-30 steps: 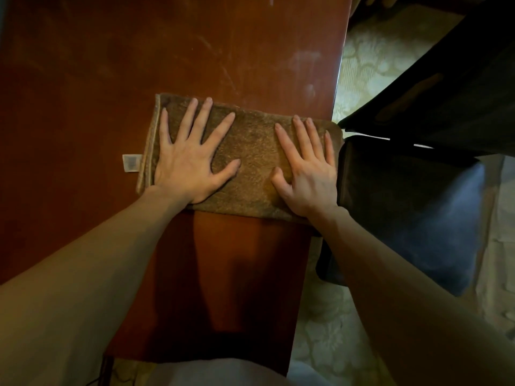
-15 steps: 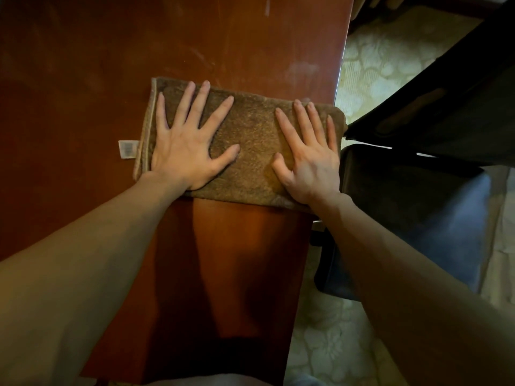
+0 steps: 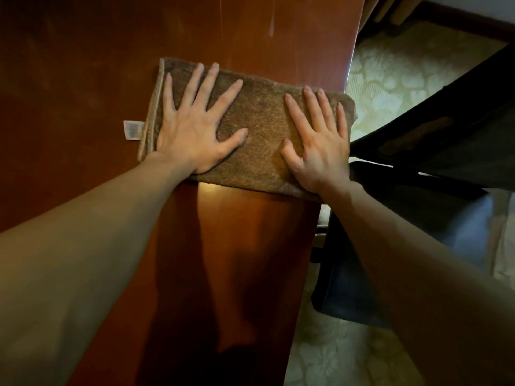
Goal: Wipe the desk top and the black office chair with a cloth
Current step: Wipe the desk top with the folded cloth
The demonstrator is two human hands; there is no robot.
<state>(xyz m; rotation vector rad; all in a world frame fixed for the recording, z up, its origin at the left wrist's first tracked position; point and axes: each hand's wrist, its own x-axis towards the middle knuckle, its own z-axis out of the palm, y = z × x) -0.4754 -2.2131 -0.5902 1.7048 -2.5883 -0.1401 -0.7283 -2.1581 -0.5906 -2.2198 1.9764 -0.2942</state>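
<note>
A folded brown cloth (image 3: 259,126) lies flat on the reddish-brown desk top (image 3: 83,79), its right end at the desk's right edge. A small white label sticks out of its left side. My left hand (image 3: 195,129) presses flat on the cloth's left half with fingers spread. On the right half my right hand (image 3: 320,143) presses down the same way, fingers straight. The black office chair (image 3: 434,196) stands just right of the desk, its seat below my right forearm and its backrest tilted up to the right.
Pale patterned carpet (image 3: 390,76) shows right of the desk and below the chair. A dark skirting edge and light wooden furniture legs (image 3: 390,9) sit at the top right. Pale streaks mark the desk beyond the cloth.
Both hands have pushed the cloth away from me along the desk top, staying flat on it. The view has shifted slightly with the reach.
</note>
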